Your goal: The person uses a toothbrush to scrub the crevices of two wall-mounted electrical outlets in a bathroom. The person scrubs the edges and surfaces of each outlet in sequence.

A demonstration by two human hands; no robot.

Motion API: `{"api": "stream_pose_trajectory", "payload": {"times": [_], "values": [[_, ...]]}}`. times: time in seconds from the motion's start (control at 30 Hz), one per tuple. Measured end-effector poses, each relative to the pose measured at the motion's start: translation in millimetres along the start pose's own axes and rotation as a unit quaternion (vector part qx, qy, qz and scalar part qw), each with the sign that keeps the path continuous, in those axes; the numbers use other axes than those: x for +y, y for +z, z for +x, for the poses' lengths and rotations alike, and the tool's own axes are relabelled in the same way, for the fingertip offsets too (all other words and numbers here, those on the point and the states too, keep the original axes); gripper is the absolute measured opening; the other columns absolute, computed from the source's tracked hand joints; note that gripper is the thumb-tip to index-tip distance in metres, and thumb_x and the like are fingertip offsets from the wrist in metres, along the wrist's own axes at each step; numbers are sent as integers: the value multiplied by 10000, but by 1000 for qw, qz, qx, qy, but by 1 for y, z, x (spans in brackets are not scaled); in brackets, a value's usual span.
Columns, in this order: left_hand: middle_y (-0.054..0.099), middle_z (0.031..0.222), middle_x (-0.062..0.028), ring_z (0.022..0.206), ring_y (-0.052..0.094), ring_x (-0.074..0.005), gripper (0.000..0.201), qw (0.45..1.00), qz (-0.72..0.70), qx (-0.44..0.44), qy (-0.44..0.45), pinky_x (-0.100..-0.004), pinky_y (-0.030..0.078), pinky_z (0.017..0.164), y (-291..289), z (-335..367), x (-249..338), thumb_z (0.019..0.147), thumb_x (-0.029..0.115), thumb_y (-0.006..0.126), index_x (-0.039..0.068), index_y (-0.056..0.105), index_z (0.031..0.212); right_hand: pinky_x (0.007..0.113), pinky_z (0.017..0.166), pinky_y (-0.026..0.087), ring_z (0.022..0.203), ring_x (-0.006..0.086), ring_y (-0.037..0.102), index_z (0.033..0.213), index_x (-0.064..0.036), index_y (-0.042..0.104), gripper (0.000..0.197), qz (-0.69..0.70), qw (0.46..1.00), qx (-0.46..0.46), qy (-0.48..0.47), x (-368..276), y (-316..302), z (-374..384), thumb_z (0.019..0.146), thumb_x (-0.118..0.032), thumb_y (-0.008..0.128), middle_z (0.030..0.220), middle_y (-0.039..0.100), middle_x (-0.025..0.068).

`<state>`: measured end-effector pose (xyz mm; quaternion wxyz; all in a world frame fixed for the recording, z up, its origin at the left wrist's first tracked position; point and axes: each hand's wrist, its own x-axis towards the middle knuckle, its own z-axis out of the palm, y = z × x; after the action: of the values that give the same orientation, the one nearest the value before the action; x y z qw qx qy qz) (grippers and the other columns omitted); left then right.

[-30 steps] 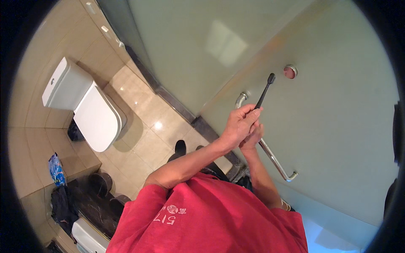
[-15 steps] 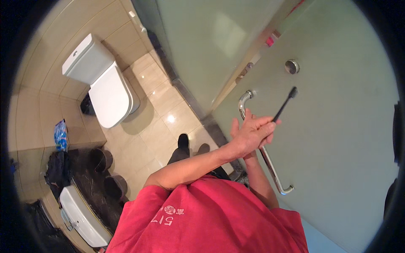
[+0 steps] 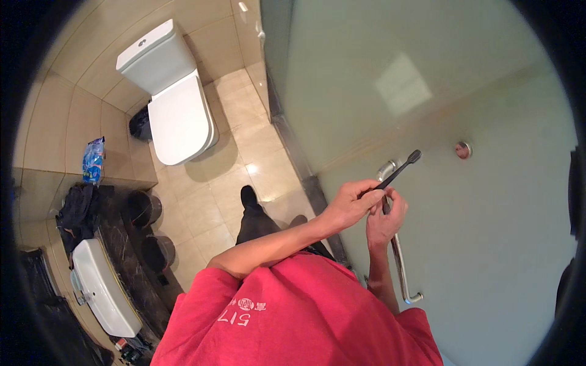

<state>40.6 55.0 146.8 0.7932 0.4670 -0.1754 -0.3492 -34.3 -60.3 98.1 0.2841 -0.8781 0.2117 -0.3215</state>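
The person stood in a small bathroom, looking down past a red shirt (image 3: 305, 317) at both hands raised in front of a frosted glass door (image 3: 488, 244). The left hand (image 3: 351, 204) was closed around the lower end of a thin black brush (image 3: 398, 172), pinching its handle between thumb and fingers. The brush slanted up to the right, its bristled head close to the glass, though whether it touched could not be told. The right hand (image 3: 384, 222) sat just below and beside the left, fingers curled up toward the handle; whether it actually gripped the handle could not be told. Behind the hands a chrome bar (image 3: 400, 268) ran down the door, and a small round knob (image 3: 463, 149) sat on the glass further right. The glass was pale green and cloudy, with a soft square reflection high up. The floor (image 3: 207, 201) was laid with glossy beige tiles that caught a bright spot of light, and the walls carried larger tiles of the same tone. A white toilet (image 3: 177, 110) with its lid down stood against the far wall, a dark bin (image 3: 140, 125) just beside it. To the left ran a dark stone bench (image 3: 131, 262) holding a white basin (image 3: 101, 293), dark cloth (image 3: 79, 210) and a blue packet (image 3: 93, 160). One dark shoe (image 3: 248, 198) showed on the tiles below the left forearm.
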Motion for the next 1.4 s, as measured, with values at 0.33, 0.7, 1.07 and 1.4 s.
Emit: {"api": "stream_pose_trajectory", "payload": {"times": [0.33, 0.7, 1.07, 1.4], "values": [[559, 759, 12, 690, 505, -60, 222, 992, 70, 86, 56, -224, 434, 600, -110, -8, 33, 943, 154, 534, -19, 611, 1059, 213, 641, 383, 727, 49, 456, 1085, 12, 561, 237, 501, 817, -127, 257, -123, 81, 24, 961, -172, 478, 855, 544, -9], [556, 767, 17, 683, 501, -60, 236, 980, 119, 156, 32, -225, 428, 601, -202, -32, 56, 944, 145, 539, -7, 580, 1121, 213, 561, 381, 654, 53, 481, 1071, 8, 582, 192, 439, 845, -195, 233, -186, 164, 25, 936, -116, 525, 784, 569, -3], [540, 761, 33, 626, 467, -23, 290, 975, 35, 213, 59, -186, 377, 510, -243, -12, 85, 951, 146, 528, 28, 541, 1216, 214, 574, 403, 686, 62, 509, 994, 18, 620, 156, 388, 863, -237, 219, -205, 225, 73, 920, -105, 559, 781, 580, 4], [521, 673, 40, 530, 438, -24, 223, 959, 38, 280, 25, -185, 341, 455, -291, 52, 96, 961, 200, 498, 33, 603, 1066, 204, 604, 430, 708, 64, 529, 1023, 17, 610, 174, 413, 830, -320, 195, -202, 297, 159, 920, -115, 563, 835, 604, 26]]}}
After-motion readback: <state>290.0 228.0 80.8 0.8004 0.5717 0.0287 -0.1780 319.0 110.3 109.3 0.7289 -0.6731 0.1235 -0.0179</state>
